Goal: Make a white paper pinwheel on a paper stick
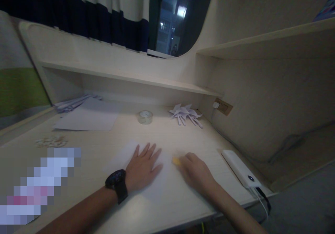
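My left hand (143, 167), with a black watch (116, 183) on its wrist, lies flat with fingers spread. It presses on a white sheet of paper (121, 159) that is hard to tell from the pale desktop. To its right, my right hand (195, 171) is closed around a small yellow thing (176, 161). Only the yellow tip shows past the fingers, blurred, so its kind cannot be made out. The right hand rests low over the desk near the sheet's right side, apart from the left hand.
A clear tape roll (145, 117) lies beyond my hands, with several paper pinwheels (184, 113) to its right. Stacked paper (89, 117) and small pale scraps (52, 141) are at left. A white power bank (240, 169) with cables sits at right, below a wall socket (223, 106).
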Demonstrator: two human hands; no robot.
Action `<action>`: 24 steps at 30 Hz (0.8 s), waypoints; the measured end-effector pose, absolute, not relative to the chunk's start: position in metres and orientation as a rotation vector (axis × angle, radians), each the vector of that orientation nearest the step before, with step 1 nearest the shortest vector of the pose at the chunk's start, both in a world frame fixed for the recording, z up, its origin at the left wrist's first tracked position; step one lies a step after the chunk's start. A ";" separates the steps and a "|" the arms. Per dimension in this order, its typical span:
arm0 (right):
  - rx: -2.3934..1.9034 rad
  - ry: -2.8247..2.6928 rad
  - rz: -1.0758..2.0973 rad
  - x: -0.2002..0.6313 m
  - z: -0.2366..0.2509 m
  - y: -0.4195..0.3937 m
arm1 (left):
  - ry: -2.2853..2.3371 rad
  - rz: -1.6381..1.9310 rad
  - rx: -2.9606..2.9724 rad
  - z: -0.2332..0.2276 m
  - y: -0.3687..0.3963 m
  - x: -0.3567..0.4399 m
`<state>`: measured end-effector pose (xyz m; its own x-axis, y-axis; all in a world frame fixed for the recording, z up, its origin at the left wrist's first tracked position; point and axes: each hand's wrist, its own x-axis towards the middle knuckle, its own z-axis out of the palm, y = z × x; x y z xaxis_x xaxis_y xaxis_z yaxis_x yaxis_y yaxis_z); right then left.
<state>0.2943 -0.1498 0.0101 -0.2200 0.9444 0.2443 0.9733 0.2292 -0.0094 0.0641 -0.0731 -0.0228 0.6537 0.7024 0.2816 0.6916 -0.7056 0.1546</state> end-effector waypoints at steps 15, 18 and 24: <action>-1.790 -2.314 -0.242 0.296 0.010 -0.146 | 1.209 0.516 2.811 -0.025 -0.073 0.064; -1.795 -2.302 -0.247 0.297 0.008 -0.145 | 1.209 0.507 2.812 -0.024 -0.072 0.059; -1.774 -2.294 -0.218 0.298 0.008 -0.145 | 1.189 0.530 2.816 -0.023 -0.067 0.049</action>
